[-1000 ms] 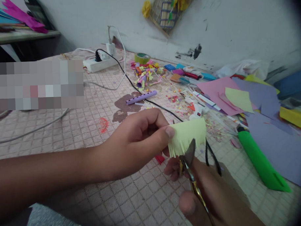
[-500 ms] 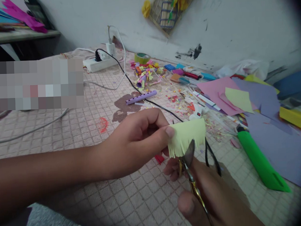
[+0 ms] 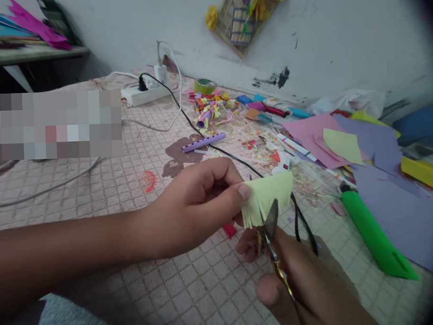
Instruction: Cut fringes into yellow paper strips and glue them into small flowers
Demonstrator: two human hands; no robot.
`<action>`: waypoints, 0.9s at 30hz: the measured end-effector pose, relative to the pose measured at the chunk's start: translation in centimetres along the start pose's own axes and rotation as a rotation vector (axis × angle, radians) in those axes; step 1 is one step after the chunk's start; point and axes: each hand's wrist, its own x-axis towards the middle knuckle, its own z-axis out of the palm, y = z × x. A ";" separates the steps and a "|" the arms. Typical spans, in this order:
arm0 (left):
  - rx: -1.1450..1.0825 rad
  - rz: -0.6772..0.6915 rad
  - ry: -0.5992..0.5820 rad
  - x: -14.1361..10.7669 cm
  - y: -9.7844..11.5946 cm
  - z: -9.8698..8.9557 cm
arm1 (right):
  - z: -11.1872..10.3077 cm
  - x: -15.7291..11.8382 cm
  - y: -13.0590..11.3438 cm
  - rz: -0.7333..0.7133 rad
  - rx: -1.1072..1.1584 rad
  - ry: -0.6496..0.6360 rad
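A small strip of pale yellow-green paper (image 3: 269,191) is pinched between the thumb and fingers of my left hand (image 3: 207,200). Its lower edge is cut into a narrow fringe on the left part. My right hand (image 3: 298,278) holds a pair of scissors (image 3: 280,269) with gold-coloured handles, its thumb and fingers closed about them. The blades stand apart at the paper's lower edge, one in front of the strip. Part of the handles is hidden by the hand. Under my left hand a scrap of red paper (image 3: 229,230) lies on the cloth.
A green cutter (image 3: 378,237) lies at right beside purple paper (image 3: 395,208) and pink paper (image 3: 308,135). Behind are a purple paper tube (image 3: 203,142), paper scraps (image 3: 214,108), a tape roll (image 3: 205,86) and a white power strip (image 3: 146,95). A black cable (image 3: 233,155) crosses the cloth.
The scissor blades have shifted slightly left along the paper's lower edge, and the strip is turned a little. Both hands keep their hold.
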 end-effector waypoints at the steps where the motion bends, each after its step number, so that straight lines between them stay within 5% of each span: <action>1: 0.000 0.007 -0.002 0.0 0.0 0.0 | 0.0 0.0 0.0 0.006 0.000 -0.003; 27: -0.122 -0.013 -0.048 -0.3 0.2 0.0 | 0.1 0.2 0.7 0.013 0.046 0.020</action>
